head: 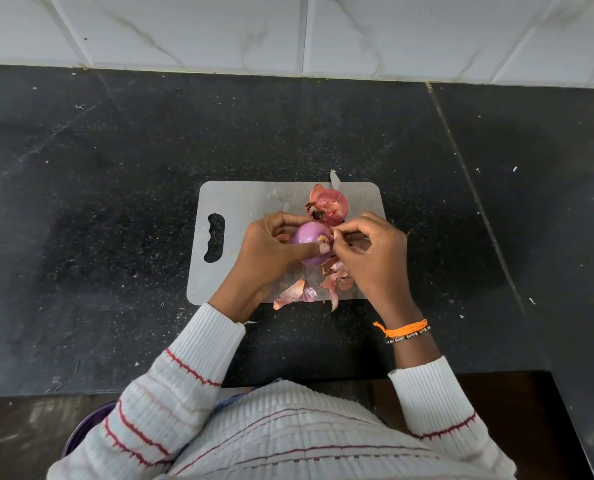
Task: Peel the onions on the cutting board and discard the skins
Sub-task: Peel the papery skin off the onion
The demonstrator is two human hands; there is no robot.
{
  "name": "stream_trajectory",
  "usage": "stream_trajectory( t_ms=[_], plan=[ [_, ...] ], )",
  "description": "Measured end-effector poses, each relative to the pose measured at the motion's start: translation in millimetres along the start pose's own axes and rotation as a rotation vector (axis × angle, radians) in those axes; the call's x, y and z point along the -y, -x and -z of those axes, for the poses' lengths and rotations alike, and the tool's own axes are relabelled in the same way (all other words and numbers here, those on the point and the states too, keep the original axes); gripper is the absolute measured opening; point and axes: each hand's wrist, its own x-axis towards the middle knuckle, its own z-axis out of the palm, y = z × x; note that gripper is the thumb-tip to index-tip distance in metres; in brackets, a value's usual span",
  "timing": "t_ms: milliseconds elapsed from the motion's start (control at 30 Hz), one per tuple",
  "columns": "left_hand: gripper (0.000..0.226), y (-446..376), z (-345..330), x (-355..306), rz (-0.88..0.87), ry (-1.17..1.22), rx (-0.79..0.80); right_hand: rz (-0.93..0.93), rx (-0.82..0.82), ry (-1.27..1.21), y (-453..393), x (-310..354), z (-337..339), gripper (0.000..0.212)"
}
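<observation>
Head view: 2 hands peel an onion over the cutting board [240, 202].

The left hand [271, 251] curls around the peeled purple onion [311, 242], steadying it just above the board's middle so the right hand [371, 252] can pinch at its root end, probably picking off a last scrap. The unpeeled onion [330, 205] waits at the board's far edge. Loose skins [295, 291] lie along the board's near edge, not yet discarded.
</observation>
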Motion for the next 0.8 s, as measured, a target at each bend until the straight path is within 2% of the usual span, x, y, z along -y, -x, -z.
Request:
stream_trajectory(
  t_ms=[133,233,500,800],
  plan=[
    [0.041,0.3,-1.9,-1.0,0.030,0.057,0.005,-0.112,0.003,-0.133,0.9,-1.5,3.4,0.009],
    [0.040,-0.3,-2.1,-1.9,0.028,0.079,0.007,-0.124,0.021,-0.163,2.0,-0.2,6.3,0.011],
    [0.044,-0.5,-3.3,-0.4,0.001,0.074,0.007,-0.078,-0.018,-0.096,1.2,6.3,5.5,0.005],
    [0.037,1.3,-3.8,0.5,0.011,0.197,0.083,-0.206,-0.106,-0.050,1.6,1.2,4.7,0.008]
  ],
)
